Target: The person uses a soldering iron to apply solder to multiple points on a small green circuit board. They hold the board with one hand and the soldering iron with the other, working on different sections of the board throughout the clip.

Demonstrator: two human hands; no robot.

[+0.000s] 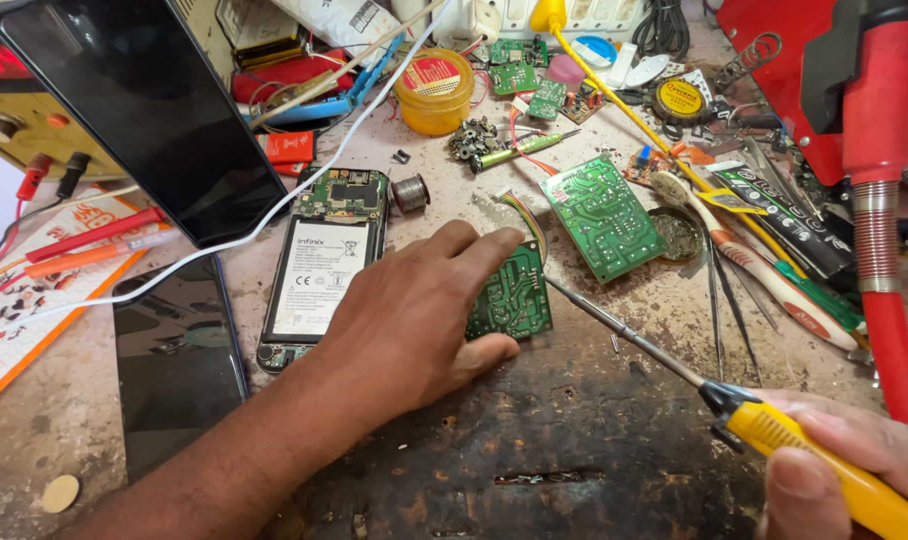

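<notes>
My left hand [414,310] rests on the worn bench and pinches a small green circuit board [514,295] between thumb and fingers. My right hand [854,450] at the lower right grips a yellow-handled soldering iron [804,440]. Its long metal tip [564,293] reaches left and touches the right edge of that small board. A larger green circuit board [602,215] lies just beyond, joined to the small one by a striped ribbon of wires [522,215].
An opened phone with its battery showing [324,265] lies left of my hand, a dark screen panel [174,350] beside it. A black phone [139,110] leans at the back left. A yellow flux tin [434,95], solder spool [410,193], toothbrush [754,265], tweezers [719,300] and a red hose [879,230] crowd the bench.
</notes>
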